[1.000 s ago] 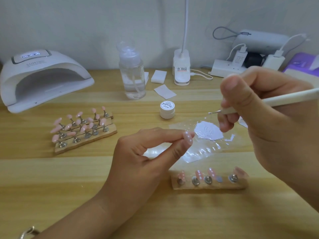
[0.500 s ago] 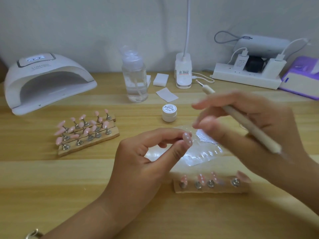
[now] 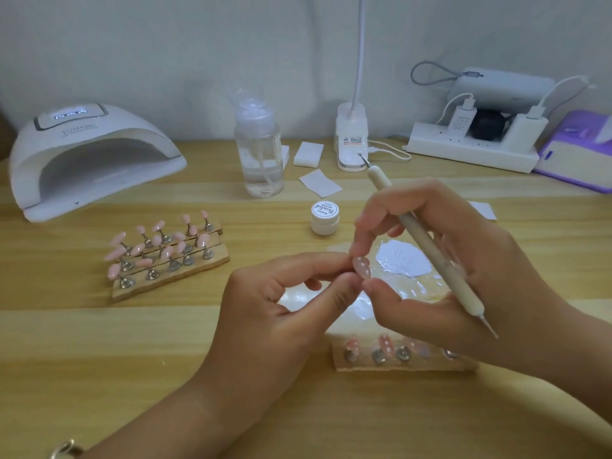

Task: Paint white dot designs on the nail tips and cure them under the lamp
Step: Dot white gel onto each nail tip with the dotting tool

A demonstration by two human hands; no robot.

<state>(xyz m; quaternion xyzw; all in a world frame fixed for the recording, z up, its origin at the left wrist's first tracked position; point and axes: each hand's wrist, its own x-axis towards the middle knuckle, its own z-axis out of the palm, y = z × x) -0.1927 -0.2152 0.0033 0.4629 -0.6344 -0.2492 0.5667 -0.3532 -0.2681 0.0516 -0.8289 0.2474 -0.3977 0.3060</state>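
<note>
Nail tip (image 3: 361, 267) in left hand (image 3: 284, 313)

A clear pump bottle (image 3: 260, 154) stands at the back of the wooden surface (image 3: 99, 342), with a white pad (image 3: 308, 154) just right of it and a flat wipe (image 3: 320, 183) nearer. A desk light's base (image 3: 351, 140) stands beside the pad. Further right lies a power strip (image 3: 463, 154) holding chargers (image 3: 463, 117), a power bank (image 3: 503, 86) behind it, and a purple box (image 3: 576, 154) at the edge.
</note>
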